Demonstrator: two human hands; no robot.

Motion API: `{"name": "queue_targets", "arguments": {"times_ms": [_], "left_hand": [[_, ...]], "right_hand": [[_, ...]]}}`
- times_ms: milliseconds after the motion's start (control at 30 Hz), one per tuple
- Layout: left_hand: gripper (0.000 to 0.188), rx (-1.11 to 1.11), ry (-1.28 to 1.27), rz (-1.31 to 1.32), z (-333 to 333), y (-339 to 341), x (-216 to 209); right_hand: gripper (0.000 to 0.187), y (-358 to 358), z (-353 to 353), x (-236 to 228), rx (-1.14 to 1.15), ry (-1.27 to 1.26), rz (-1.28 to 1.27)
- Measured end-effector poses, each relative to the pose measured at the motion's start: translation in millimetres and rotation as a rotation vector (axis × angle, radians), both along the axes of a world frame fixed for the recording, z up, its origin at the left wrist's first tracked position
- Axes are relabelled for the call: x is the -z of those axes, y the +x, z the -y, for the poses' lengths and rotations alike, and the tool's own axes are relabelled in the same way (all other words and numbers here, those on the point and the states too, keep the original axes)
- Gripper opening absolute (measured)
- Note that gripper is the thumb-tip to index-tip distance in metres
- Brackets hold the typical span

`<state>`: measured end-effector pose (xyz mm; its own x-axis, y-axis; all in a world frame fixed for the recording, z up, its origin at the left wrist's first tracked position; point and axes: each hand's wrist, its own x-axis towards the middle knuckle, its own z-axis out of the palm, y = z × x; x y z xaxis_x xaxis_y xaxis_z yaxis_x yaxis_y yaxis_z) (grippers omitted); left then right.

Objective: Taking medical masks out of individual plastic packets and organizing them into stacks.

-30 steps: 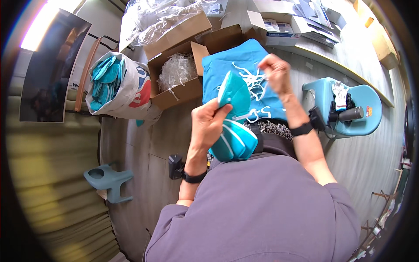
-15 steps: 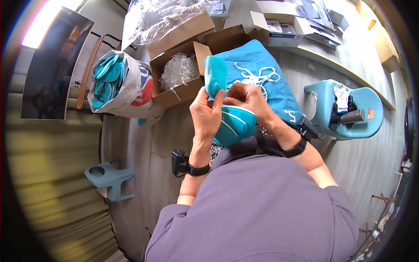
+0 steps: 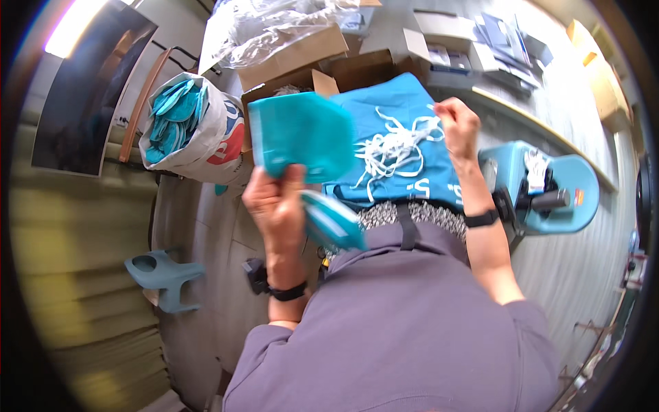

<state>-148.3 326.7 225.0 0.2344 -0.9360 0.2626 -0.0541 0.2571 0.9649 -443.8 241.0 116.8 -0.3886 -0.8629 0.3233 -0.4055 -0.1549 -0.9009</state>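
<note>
A flat teal fabric piece, pale along one side, is pinched between the thumb and fingers of my left hand, raised on the left and smeared by motion. Below it hangs a teal piece with white trim, seemingly in the same grip. My right hand is closed on the end of a white cord at the upper right. A tangled heap of white cords lies on the blue fabric in front of me.
A white bag of teal pieces stands at left. Open cardboard boxes and clear plastic sheeting are at the back. A blue plastic chair holding a dark cylinder stands right; a grey-blue stool is lower left.
My hands have parted: the left moved left and nearer with the teal pieces, the right moved right and up to the white cord. More of the cord heap shows.
</note>
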Motion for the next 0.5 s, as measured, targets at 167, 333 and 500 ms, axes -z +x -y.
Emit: {"name": "queue_targets", "arguments": {"times_ms": [167,333,500], "left_hand": [[0.008,0.134,0.099,-0.146,28,9,12],[0.014,0.381,0.185,-0.151,36,-25,46],[0.04,0.304,0.28,-0.363,51,-45,71]], "right_hand": [[0.014,32,-15,-8,-0.543,0.167,0.263],[0.036,52,-24,-36,-0.602,0.191,0.487],[0.013,57,-39,-31,-0.536,-0.011,0.473]]}}
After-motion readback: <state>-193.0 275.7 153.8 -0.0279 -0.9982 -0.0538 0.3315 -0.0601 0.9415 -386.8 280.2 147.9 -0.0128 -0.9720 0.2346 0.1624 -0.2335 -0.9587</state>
